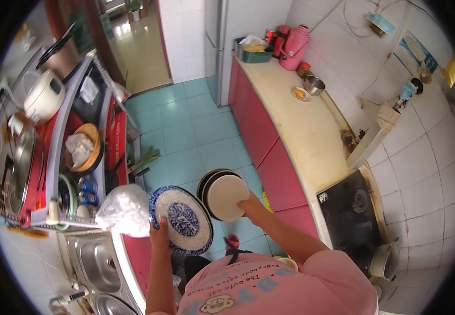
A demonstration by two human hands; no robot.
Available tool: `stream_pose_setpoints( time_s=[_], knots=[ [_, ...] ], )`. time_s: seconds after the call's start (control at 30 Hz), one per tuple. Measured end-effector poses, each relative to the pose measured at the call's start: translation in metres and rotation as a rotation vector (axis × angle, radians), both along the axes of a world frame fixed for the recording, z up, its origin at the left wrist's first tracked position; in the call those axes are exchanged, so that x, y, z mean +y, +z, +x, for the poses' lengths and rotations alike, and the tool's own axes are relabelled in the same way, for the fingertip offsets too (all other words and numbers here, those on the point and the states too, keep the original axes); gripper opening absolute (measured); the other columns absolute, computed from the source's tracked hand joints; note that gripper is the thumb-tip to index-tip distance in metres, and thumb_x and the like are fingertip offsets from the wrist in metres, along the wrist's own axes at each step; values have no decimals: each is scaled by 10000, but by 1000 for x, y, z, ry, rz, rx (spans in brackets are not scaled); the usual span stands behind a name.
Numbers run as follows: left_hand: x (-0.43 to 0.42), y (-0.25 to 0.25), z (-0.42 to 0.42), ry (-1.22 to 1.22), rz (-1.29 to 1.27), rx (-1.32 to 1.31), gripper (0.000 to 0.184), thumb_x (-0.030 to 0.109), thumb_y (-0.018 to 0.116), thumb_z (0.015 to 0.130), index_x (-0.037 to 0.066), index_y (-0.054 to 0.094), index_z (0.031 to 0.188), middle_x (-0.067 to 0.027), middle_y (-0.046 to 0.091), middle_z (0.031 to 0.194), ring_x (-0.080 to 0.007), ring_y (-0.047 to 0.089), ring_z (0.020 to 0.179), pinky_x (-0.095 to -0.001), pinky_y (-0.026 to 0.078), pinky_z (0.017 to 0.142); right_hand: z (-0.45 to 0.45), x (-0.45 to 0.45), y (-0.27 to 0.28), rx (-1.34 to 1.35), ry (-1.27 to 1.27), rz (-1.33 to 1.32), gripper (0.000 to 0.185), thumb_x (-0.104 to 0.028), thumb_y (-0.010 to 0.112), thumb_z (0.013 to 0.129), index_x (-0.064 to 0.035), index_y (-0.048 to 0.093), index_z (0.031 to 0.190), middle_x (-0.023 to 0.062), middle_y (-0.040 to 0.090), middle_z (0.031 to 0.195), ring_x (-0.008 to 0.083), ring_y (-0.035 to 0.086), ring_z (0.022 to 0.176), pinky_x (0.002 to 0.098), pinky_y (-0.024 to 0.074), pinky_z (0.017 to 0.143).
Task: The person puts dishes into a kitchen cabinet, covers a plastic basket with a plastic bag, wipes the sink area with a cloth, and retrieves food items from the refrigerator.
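Observation:
My left hand (159, 233) grips the near-left rim of a blue-and-white patterned plate (188, 220), its thumb lying over the face. Whether other plates sit under it I cannot tell. In my right hand (249, 205) is a stack of round dishes (225, 197), held by the right edge. The top one is plain cream, and dark rims show behind it. Both loads are held up in front of my body above the floor, close side by side. Left of the plate is a white plastic bag (125, 210).
A metal sink (99, 262) lies at lower left, below a shelf rack (62, 152) with a rice cooker (45, 95). Along the right runs a counter (295, 136) bearing a pink thermos (294, 48), a metal bowl (314, 84) and a black stove (351, 215) with a pot (385, 260).

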State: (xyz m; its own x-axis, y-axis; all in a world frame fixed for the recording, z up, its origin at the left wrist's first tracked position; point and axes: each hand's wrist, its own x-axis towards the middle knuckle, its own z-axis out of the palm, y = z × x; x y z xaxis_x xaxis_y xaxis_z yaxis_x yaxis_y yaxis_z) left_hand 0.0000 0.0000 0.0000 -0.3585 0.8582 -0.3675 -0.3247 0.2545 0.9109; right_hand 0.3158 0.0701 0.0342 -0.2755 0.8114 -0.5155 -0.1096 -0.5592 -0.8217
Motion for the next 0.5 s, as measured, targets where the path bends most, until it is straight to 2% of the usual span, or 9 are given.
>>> stream_pose_setpoints(
  time_s=[0.07,0.1,0.13,0.27,0.4,0.5],
  knots=[
    [10,6,-29,-69,-29,95,533,285,694,847,30,472,1259,-95,610,1096,-197,604,913,-325,508,790,-20,-10,-3,87,-201,3,563,-1,450,727,-43,439,1288,141,555,1166,283,604,1035,415,566,720],
    [68,11,64,-88,-37,-57,521,284,700,842,31,482,1241,-90,610,1082,-191,600,908,-320,506,783,67,37,10,43,-222,4,563,-1,450,727,-43,439,1288,141,555,1166,283,604,1035,415,566,720],
    [108,10,100,-122,7,-102,514,283,701,841,32,485,1235,-90,609,1085,-192,600,914,-321,506,785,102,67,18,19,-300,27,558,-3,451,733,-33,434,1290,144,555,1163,284,605,1031,422,565,734],
    [197,6,135,-266,25,-164,505,276,702,842,42,468,1224,-88,599,1097,-197,600,928,-325,510,793,154,112,-8,-26,-470,23,562,-10,458,747,-23,412,1307,151,549,1169,294,609,1014,441,558,778],
    [289,12,172,-384,17,-185,480,259,688,852,58,449,1217,-90,593,1102,-206,601,938,-336,517,800,185,162,-4,-4,-603,-11,576,-16,459,756,-19,390,1328,162,531,1198,309,609,1009,449,552,799],
    [375,1,195,-464,-9,-191,449,218,666,866,62,441,1221,-95,589,1114,-213,600,957,-352,523,804,216,216,-16,67,-814,64,586,-16,441,759,-15,374,1341,181,526,1203,316,612,988,445,553,788]
  ],
)
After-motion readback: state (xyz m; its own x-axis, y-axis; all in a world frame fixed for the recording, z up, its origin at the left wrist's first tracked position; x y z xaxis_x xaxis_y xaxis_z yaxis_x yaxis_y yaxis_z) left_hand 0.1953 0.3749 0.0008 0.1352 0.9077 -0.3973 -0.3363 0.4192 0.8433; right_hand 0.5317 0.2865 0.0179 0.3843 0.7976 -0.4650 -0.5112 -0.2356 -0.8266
